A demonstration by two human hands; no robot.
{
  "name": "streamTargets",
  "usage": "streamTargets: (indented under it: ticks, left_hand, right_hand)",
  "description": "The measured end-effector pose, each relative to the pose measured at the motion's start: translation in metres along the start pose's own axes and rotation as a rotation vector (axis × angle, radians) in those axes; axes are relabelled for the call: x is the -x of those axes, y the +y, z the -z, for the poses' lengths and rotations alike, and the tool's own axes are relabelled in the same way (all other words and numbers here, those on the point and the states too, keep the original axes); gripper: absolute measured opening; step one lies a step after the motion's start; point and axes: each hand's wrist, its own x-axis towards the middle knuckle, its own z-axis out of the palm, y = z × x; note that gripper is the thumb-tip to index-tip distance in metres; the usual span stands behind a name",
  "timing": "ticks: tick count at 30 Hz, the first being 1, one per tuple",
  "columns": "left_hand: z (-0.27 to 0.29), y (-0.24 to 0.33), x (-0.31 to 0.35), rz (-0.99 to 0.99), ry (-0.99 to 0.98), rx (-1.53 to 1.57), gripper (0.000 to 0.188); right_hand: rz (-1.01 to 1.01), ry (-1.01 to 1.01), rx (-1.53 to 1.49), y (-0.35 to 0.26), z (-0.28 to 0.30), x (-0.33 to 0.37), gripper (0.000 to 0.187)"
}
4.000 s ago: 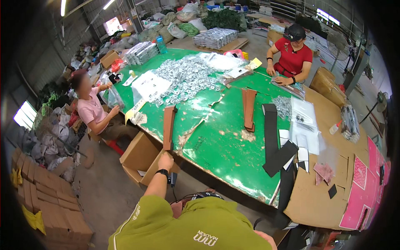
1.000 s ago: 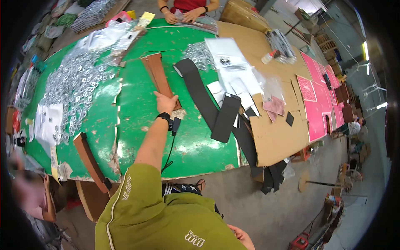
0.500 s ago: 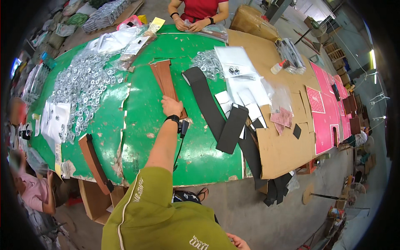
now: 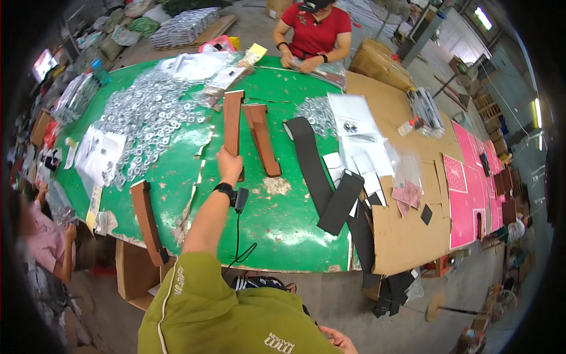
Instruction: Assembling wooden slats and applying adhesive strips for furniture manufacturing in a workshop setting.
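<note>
My left hand (image 4: 228, 165) is closed round the lower end of a brown wood-grain strip (image 4: 233, 124) over the green table. Just right of it lies a second, similar brown strip bundle (image 4: 263, 141), apart from the held one. My right hand (image 4: 340, 340) shows only in part at the lower edge, beside my shirt; its fingers are bent together, and what they hold, if anything, is hidden. Another brown strip (image 4: 148, 221) lies by the near left table edge. Black bands (image 4: 309, 159) stretch across the table to the right of my left hand.
Many small metal fittings (image 4: 150, 112) cover the table's left part. White sheets (image 4: 348, 115), a cardboard sheet (image 4: 407, 236) and pink panels (image 4: 457, 194) lie to the right. Across the table a person in red (image 4: 312, 32) handles a plastic-wrapped pack. Another person in pink (image 4: 47, 236) is at left.
My left hand has drawn one brown strip leftward from the others, leaving the rest on the table. The view has shifted, so the table sits lower and further right.
</note>
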Motion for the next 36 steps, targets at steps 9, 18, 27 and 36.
streamTargets:
  ticks: [9,18,27,36]
  left_hand:
    - [0.203,-0.092,0.031,0.073,0.126,-0.330,0.055]
    - [0.344,-0.207,0.122,0.260,0.284,-0.448,0.051]
    - [0.308,-0.231,0.139,0.321,0.430,-0.307,0.064]
    - [0.296,-0.248,0.137,0.312,0.330,-0.324,0.075]
  right_hand:
    - [-0.143,-0.314,0.256,-0.043,0.016,-0.052,0.062]
    - [-0.464,-0.527,0.496,-0.072,-0.010,-0.101,0.054]
    - [-0.427,-0.503,0.461,-0.058,-0.022,-0.105,0.055]
    - [-0.387,-0.516,0.382,-0.030,-0.036,-0.116,0.058]
